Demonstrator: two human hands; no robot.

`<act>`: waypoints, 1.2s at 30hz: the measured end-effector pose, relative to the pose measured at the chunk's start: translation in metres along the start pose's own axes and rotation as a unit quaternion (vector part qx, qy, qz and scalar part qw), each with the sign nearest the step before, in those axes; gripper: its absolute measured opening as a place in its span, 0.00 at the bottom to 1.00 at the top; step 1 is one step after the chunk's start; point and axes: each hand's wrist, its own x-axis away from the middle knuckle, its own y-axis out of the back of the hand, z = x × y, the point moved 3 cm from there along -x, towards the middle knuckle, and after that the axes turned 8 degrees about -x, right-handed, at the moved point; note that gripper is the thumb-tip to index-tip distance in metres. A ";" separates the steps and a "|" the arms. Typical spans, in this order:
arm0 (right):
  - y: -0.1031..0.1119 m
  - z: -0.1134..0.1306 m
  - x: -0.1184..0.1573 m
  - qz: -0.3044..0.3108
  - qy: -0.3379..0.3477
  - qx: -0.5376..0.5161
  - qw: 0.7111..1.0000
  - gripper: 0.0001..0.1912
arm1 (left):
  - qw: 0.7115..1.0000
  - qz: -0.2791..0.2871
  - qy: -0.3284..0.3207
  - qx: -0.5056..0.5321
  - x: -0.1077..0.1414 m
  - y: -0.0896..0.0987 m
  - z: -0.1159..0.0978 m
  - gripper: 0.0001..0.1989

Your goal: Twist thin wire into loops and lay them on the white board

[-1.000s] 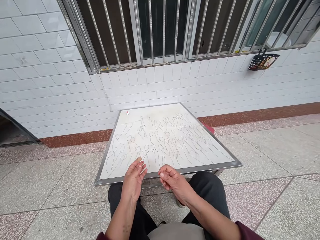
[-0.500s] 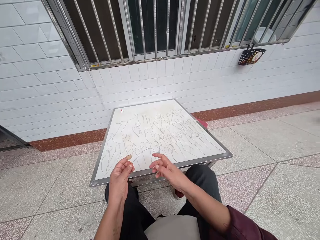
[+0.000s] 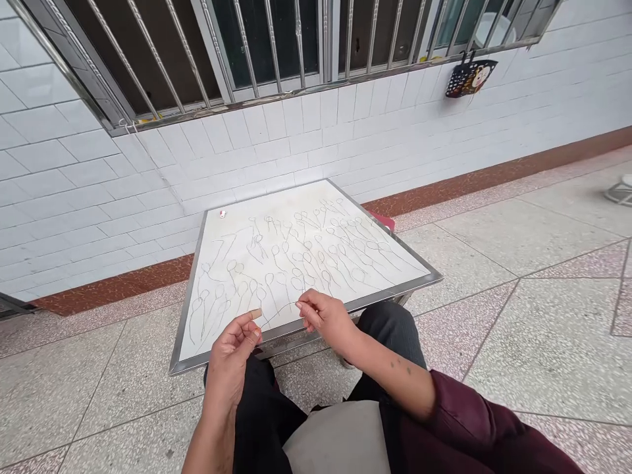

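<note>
My left hand (image 3: 231, 347) is closed in a pinch on one end of a thin dark wire (image 3: 279, 311), its thumb against a finger. A tan strip of tape (image 3: 256, 313) wraps the tip of its index finger. My right hand (image 3: 326, 318) pinches the same wire near its other end, thumb to fingertips. The wire spans the gap between both hands in a slight bend, just above the near edge of the white table (image 3: 232, 227). Many thin wires with looped ends (image 3: 269, 279) lie in loose rows across the tabletop.
A small red-and-white object (image 3: 222, 214) rests at the table's far left corner. Behind stands a white tiled wall (image 3: 276, 155) with a barred window (image 3: 276, 46). A polka-dot bag (image 3: 470, 78) hangs from the sill. A red stool (image 3: 384, 221) partly shows beyond the table's right edge.
My right hand has gone from loosely spread fingers to a pinch on the wire. My left hand keeps its pinch. The view has shifted to the right.
</note>
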 end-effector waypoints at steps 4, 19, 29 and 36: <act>0.002 0.002 0.003 0.018 0.045 0.079 0.996 0.11 | 0.980 0.040 -0.034 -0.191 -0.001 -0.006 -0.020 0.17; 0.003 0.012 0.010 -0.032 0.168 0.300 0.939 0.12 | 0.922 0.022 -0.154 -0.353 -0.009 -0.058 -0.050 0.20; 0.006 0.012 0.010 -0.040 0.139 0.276 0.950 0.11 | 0.926 0.027 -0.169 -0.336 -0.015 -0.067 -0.040 0.21; 0.008 0.015 0.008 -0.059 0.104 0.306 0.944 0.12 | 0.939 -0.003 -0.159 -0.306 -0.012 -0.078 -0.038 0.21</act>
